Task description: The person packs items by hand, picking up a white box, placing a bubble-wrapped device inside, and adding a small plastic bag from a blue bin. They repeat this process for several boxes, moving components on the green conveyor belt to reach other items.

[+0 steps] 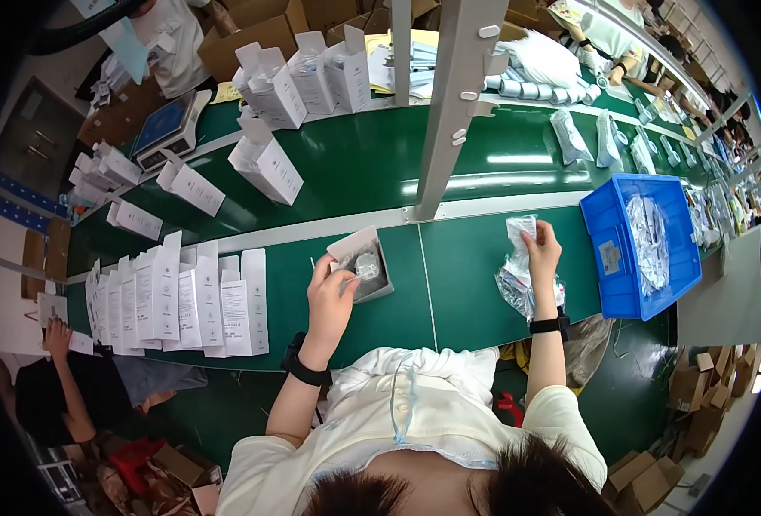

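My left hand [331,297] is closed on the left side of an open white box [382,282], its fingers at the rim by the raised flap. Inside the box sits a whitish item in clear wrap [367,265]; its kind is not clear. Farther right, my right hand [545,249] pinches a small clear plastic bag [519,230] between thumb and fingers. Under that bag lies a loose heap of clear packets [515,291], touching the table near my right wrist.
Several open white boxes stand in a row [174,297] at left. A blue bin [602,258] of packets is at right. A metal post [446,112] rises before the green conveyor belt [355,163], which carries boxes and bagged parts. A co-worker's hand [56,337] shows far left.
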`<state>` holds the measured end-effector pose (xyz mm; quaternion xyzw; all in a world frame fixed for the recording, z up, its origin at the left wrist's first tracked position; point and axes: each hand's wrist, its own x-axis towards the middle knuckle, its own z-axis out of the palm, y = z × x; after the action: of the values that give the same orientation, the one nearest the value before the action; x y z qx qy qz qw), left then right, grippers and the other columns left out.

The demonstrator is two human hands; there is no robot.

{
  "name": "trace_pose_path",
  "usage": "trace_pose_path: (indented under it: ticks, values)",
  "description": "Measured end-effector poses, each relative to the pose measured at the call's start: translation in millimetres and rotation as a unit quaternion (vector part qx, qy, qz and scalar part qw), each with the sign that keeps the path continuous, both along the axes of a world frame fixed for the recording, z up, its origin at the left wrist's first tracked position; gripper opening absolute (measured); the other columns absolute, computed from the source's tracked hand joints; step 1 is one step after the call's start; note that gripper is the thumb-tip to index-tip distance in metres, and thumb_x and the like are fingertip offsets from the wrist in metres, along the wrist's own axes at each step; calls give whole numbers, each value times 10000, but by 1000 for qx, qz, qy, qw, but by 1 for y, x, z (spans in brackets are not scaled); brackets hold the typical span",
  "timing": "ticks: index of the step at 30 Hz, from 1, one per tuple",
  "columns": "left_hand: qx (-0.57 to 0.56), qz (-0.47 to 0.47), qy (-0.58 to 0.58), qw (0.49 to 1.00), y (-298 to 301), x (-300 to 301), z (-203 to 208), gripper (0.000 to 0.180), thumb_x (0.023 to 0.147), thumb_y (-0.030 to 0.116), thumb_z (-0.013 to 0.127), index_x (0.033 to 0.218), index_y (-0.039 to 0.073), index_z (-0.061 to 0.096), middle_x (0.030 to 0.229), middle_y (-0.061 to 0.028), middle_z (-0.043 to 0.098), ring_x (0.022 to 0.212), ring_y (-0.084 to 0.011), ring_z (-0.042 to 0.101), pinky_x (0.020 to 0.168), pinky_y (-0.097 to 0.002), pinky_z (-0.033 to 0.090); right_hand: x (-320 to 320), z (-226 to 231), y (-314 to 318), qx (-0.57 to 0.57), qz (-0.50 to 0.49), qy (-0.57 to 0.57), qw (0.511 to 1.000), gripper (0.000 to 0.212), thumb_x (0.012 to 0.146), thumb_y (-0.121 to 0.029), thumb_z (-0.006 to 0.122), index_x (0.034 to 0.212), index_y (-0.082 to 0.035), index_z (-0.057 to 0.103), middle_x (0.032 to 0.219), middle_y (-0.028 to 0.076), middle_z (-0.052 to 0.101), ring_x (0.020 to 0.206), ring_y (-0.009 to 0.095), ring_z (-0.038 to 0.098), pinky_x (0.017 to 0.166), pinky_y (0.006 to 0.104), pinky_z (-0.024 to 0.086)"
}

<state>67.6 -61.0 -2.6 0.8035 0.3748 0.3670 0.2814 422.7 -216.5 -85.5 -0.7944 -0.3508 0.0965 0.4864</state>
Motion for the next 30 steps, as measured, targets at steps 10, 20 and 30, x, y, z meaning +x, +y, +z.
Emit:
trace_pose_path:
  ticks: [10, 20, 30]
  values:
    - [-69, 48, -28, 996, 27, 1, -2, 83, 615, -57, 655, 671, -42, 595, 649, -77, 568, 562, -149, 527, 507, -233, 386, -216, 87, 97, 225, 321, -12, 920, 278, 672, 16, 669, 924, -81, 604, 1004, 76, 512, 876, 218, 561, 761, 353, 476]
    - [-185, -16, 12, 982, 29, -7, 10, 155, 637, -2, 673, 777, -22, 607, 895, -140, 612, 789, -233, 614, 661, -278, 471, -194, 86, 99, 58, 492, -307, 813, 428, 646, -285, 727, 1016, -125, 584, 1153, 102, 451, 1153, 287, 373, 1009, 560, 175]
    - [-55, 107, 516, 848, 67, -155, -70, 740, 661, 113, 674, 1306, 68, 315, 1407, -169, 160, 1314, -371, 70, 999, -602, 105, -195, 10, 145, 87, 416, 121, 897, 1122, 565, -274, 797, 1382, -76, 55, 1376, 171, 229, 1281, 291, 236, 1045, 350, 206]
